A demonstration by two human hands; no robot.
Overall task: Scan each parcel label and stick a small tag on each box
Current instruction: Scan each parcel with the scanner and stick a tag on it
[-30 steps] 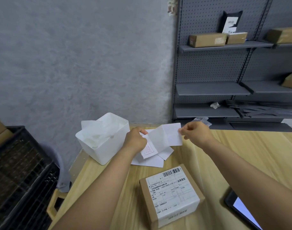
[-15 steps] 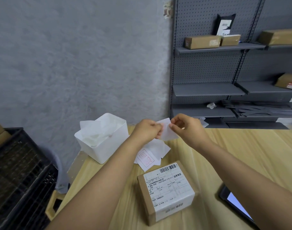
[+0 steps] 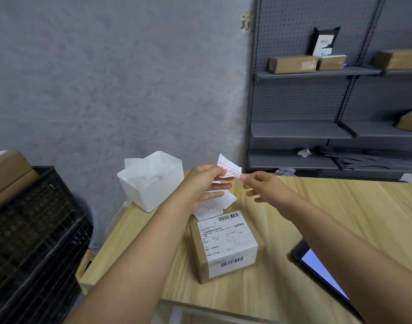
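White paper printed in red, a small tag, is pinched at its lower edge between the thumb and forefinger of the left hand, held up above the far part of the desk; the other left fingers stretch out straight below it. The right hand is just right of the tag, thumb and forefinger tips together on a small pale bit at the tag's right corner, the rest of its fingers loosely curled. Under the hands lie loose tag sheets on the desk. Nearer, a cardboard parcel sits on the desk with its white shipping label and barcodes facing up. A white plastic bin holding crumpled backing paper stands at the far left corner. A tablet lies at the near right edge. A black crate stands left of the desk, and grey shelving with cartons stands far right.
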